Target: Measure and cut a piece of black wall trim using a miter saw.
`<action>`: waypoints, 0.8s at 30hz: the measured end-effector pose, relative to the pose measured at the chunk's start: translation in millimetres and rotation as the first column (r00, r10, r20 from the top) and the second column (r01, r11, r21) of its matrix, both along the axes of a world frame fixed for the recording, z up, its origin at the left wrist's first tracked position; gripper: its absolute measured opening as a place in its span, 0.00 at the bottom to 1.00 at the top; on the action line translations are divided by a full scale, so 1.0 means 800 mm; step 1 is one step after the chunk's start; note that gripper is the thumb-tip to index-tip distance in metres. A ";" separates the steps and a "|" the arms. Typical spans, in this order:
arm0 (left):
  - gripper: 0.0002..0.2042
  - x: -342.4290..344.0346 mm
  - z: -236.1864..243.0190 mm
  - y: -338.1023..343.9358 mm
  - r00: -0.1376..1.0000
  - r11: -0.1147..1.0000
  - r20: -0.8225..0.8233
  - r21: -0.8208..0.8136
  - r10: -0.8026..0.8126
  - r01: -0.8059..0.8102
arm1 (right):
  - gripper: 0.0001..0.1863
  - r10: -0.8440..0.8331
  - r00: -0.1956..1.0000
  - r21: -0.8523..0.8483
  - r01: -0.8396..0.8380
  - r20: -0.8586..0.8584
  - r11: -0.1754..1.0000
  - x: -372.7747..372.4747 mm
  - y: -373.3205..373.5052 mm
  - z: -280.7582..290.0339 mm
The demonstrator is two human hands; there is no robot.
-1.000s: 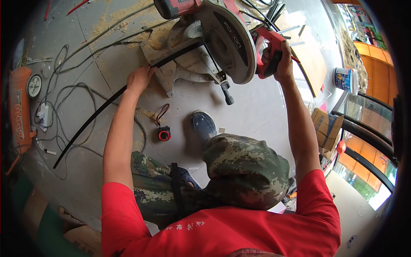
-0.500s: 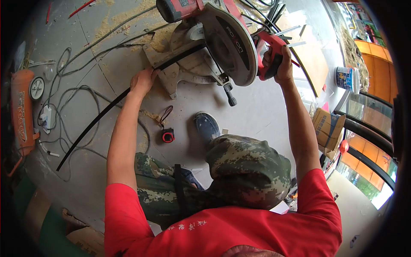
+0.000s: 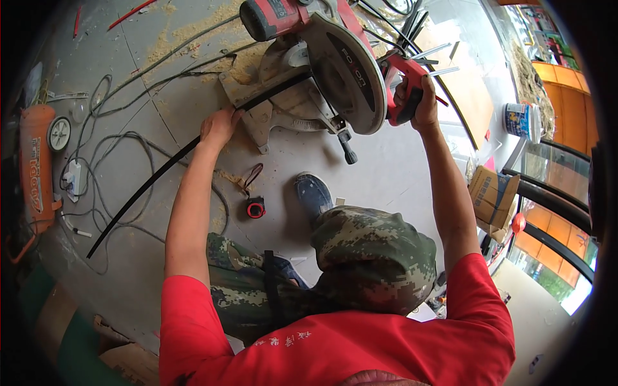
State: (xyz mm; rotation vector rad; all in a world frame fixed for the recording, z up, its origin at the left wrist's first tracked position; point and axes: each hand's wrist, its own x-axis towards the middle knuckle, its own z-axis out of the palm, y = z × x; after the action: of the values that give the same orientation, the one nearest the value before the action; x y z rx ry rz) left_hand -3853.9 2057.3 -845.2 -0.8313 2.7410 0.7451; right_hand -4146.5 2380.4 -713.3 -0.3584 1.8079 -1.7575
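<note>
A red and grey miter saw (image 3: 344,74) stands on the floor in front of me, its round blade guard tilted over the base. My right hand (image 3: 423,106) is wrapped round the saw's red and black handle (image 3: 405,74). A long, thin black strip (image 3: 145,186) lies across the saw's base, running under the guard; its other end slopes down to the floor at the left. Beside the base's left edge, my left hand (image 3: 221,127) is closed on the strip. The guard hides the blade and the strip's inner end.
A tape measure (image 3: 255,207) lies near my shoe (image 3: 313,194). Grey cables (image 3: 151,145) loop over the floor at left, beside an orange tank (image 3: 38,164) with wheels. Sawdust (image 3: 177,35) is scattered behind the saw. A cardboard box (image 3: 492,196) and a bucket (image 3: 523,121) stand at right.
The whole view has shifted slightly, putting the saw a little lower and to the right in the picture. Both hands keep their holds on the strip and the handle.
</note>
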 end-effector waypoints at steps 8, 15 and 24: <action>0.16 0.001 -0.001 0.001 1.000 1.000 -0.029 0.001 0.007 -0.006 | 0.27 -0.006 1.000 0.000 0.006 -0.027 1.000 0.002 0.001 -0.001; 0.15 0.001 -0.001 0.003 0.999 1.000 -0.044 0.014 0.019 -0.018 | 0.30 0.018 1.000 0.012 -0.018 -0.015 1.000 -0.001 0.004 -0.004; 0.17 0.001 -0.004 -0.004 0.998 1.000 -0.057 -0.007 -0.002 0.001 | 0.26 0.014 1.000 -0.042 -0.013 0.005 0.999 0.002 0.000 -0.001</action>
State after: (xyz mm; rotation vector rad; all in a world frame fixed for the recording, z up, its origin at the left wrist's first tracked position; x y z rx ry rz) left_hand -3853.4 2054.1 -848.2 -0.8219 2.7957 0.7715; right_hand -4145.2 2380.6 -713.7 -0.3818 1.7637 -1.7874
